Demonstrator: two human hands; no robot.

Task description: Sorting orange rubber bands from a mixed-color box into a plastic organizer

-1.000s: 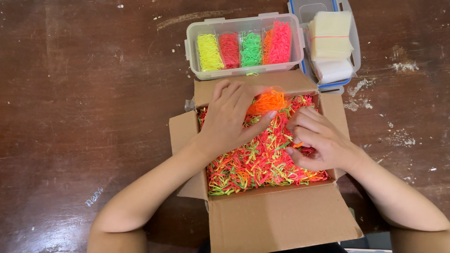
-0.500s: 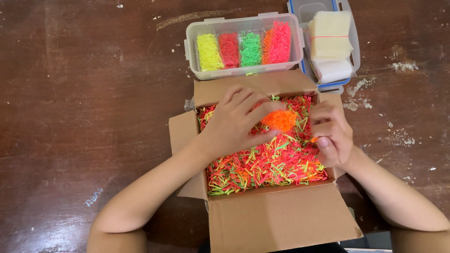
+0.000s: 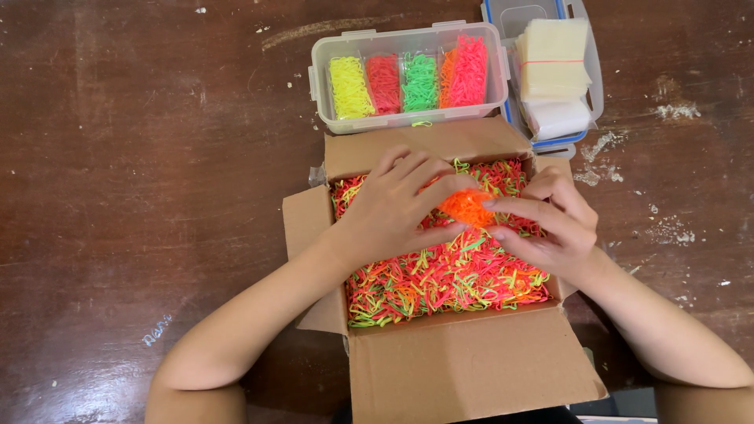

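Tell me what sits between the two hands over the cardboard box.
In the head view, a small orange clump of bands sits between the left hand and right hand, pinched by fingers of both, above the box.

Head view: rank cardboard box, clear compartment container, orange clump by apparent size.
1. cardboard box, flaps included, largest by far.
2. clear compartment container, clearly smaller.
3. orange clump, pinched between left hand and right hand, smallest; it sits nearer the camera, yet the order stands.
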